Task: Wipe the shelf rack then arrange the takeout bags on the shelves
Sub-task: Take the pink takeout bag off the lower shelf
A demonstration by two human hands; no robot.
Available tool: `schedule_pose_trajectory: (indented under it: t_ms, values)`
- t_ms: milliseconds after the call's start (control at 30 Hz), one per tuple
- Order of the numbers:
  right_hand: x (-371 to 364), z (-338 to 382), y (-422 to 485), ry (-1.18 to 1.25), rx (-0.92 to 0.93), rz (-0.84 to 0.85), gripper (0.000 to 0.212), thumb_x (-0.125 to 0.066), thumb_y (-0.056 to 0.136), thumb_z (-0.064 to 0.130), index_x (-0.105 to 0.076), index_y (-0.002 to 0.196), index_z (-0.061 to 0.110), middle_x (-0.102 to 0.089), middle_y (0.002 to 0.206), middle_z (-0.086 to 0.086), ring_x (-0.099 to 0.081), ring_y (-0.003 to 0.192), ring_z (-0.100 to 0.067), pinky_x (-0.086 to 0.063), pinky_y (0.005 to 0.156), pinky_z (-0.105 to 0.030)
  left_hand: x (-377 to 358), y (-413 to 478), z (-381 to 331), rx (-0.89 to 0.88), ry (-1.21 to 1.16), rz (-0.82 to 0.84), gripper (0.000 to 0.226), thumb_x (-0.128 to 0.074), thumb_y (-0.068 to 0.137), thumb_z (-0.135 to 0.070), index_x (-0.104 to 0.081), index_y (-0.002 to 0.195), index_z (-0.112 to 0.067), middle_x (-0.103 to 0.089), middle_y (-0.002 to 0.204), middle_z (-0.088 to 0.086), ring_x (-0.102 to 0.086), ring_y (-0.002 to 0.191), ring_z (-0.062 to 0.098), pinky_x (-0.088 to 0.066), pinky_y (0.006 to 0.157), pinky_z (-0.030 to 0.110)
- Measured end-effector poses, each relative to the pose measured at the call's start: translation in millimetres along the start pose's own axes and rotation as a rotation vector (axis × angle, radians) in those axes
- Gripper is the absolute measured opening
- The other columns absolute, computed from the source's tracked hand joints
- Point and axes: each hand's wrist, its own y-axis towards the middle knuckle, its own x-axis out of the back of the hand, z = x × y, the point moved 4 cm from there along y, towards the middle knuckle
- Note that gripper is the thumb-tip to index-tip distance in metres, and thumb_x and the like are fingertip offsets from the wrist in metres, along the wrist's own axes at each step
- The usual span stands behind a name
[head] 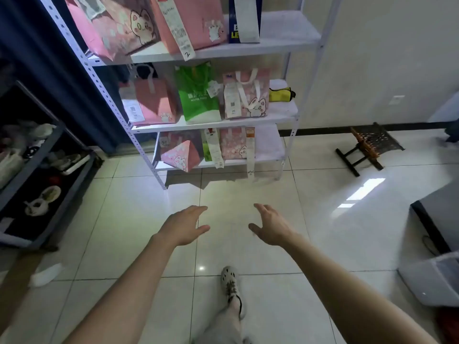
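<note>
A white metal shelf rack [280, 47] stands ahead against the wall. Its top visible shelf holds pink cat-print takeout bags [191, 23] and a dark blue bag [244, 18]. On the middle shelf stand a pink bag [154, 100], a green bag [198, 95], a pink cat bag [246, 95] and a small yellow pouch [279, 94]. The lowest shelf carries more pink bags [180, 152] with long receipts. My left hand [185, 225] and my right hand [270, 225] hover over the tiled floor well in front of the rack, palms facing each other, fingers relaxed, holding nothing.
A dark shelf unit [44, 155] with shoes and clutter stands at the left. A small folding stool [370, 146] sits on the floor to the right of the rack. A grey box [437, 219] and a pale bin [434, 279] are at the right edge. My shoe [231, 284] is below.
</note>
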Motion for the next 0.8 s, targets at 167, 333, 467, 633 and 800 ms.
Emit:
schedule_pose_trajectory:
  t_ms: [167,333,467,633,800]
  values:
    - [19,-20,57,0.0,-0.048,0.017,0.078,-0.062,0.102,0.048,-0.026,0.166,0.021,-0.044,0.162,-0.008,-0.05,0.143,-0.031,-0.049,0.113,-0.047,9,70,3,0.005,-0.033,0.016,0.073,-0.054,0.107,-0.062,-0.03,0.17,-0.035,-0.04,0.171,-0.007,-0.053,0.147,0.021,-0.049,0.112,0.039]
    - [48,-42,111,0.006,-0.079,0.031,0.077,-0.06,0.104,0.048,-0.025,0.167,0.018,-0.043,0.163,-0.009,-0.05,0.144,-0.031,-0.045,0.114,-0.043,24,148,2,-0.008,-0.064,0.056,0.073,-0.055,0.108,-0.061,-0.03,0.17,-0.033,-0.041,0.17,-0.005,-0.055,0.144,0.022,-0.049,0.112,0.04]
    - [72,-56,155,0.009,-0.062,0.024,0.074,-0.058,0.106,0.046,-0.028,0.166,0.016,-0.041,0.165,-0.008,-0.048,0.146,-0.03,-0.042,0.115,-0.037,37,204,-3,-0.028,-0.079,0.076,0.071,-0.055,0.108,-0.058,-0.031,0.17,-0.033,-0.041,0.17,-0.005,-0.059,0.138,0.023,-0.05,0.11,0.041]
    - [96,-74,209,0.027,-0.058,0.019,0.074,-0.058,0.105,0.047,-0.028,0.166,0.017,-0.041,0.164,-0.007,-0.048,0.145,-0.031,-0.044,0.115,-0.04,46,259,-9,-0.01,-0.12,0.068,0.071,-0.055,0.107,-0.059,-0.031,0.169,-0.035,-0.044,0.168,-0.007,-0.06,0.138,0.02,-0.052,0.109,0.041]
    - [104,-97,274,0.067,-0.027,0.029,0.072,-0.058,0.105,0.047,-0.031,0.164,0.016,-0.043,0.162,-0.007,-0.055,0.138,-0.031,-0.046,0.113,-0.043,34,313,-14,0.037,-0.158,0.102,0.07,-0.055,0.107,-0.059,-0.03,0.169,-0.036,-0.046,0.165,-0.008,-0.059,0.14,0.018,-0.052,0.109,0.041]
